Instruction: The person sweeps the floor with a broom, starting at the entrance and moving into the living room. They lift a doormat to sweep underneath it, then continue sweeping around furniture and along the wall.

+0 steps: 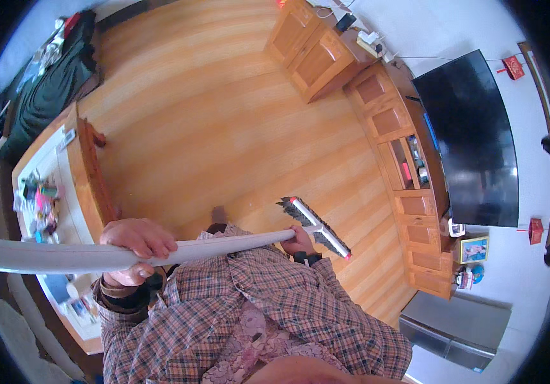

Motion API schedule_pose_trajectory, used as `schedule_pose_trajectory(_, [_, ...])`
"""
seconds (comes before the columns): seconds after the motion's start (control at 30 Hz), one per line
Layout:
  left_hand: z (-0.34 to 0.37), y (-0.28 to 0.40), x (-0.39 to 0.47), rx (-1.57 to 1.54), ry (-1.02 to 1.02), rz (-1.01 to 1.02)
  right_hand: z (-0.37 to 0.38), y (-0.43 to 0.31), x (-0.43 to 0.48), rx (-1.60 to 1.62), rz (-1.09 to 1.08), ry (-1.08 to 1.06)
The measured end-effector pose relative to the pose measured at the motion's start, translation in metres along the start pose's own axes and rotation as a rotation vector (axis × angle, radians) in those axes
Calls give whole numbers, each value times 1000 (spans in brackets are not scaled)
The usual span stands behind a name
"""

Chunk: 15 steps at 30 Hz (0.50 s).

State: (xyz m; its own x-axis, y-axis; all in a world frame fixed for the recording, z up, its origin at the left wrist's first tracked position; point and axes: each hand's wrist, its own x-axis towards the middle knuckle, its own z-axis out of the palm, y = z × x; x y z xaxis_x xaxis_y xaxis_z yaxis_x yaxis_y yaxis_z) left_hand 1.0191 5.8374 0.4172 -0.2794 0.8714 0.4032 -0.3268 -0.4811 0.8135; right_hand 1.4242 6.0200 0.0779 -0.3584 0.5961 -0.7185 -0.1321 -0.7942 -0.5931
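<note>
A push broom's long white pole (236,242) crosses low in front of my plaid shirt. My left hand (138,249) grips it near its thick-looking, red-capped end at the left. Lower down the pole, close to the broom head, my right hand (299,241) is wrapped around it. The broom head (320,228) has a white bar with red tips and dark bristles. It lies to the right of my body, over the wood-look floor (236,129); whether the bristles touch the floor I cannot tell.
A low table (92,177) with various items stands at the left, beyond it a seat under dark cloth (54,91). Wooden cabinets (414,211) line the right side below a large television (471,139). A grey refrigerator (452,321) stands at the lower right.
</note>
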Motion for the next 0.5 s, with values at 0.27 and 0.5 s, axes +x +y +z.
schedule_pose_trajectory(0.27, [-120, -23, 201, 214, -96, 115, 136, -125, 161, -60, -35, -17])
schedule_pose_trajectory(0.5, [-249, -39, 351, 345, -1, 156, 262, -184, 369, -265, -110, -338])
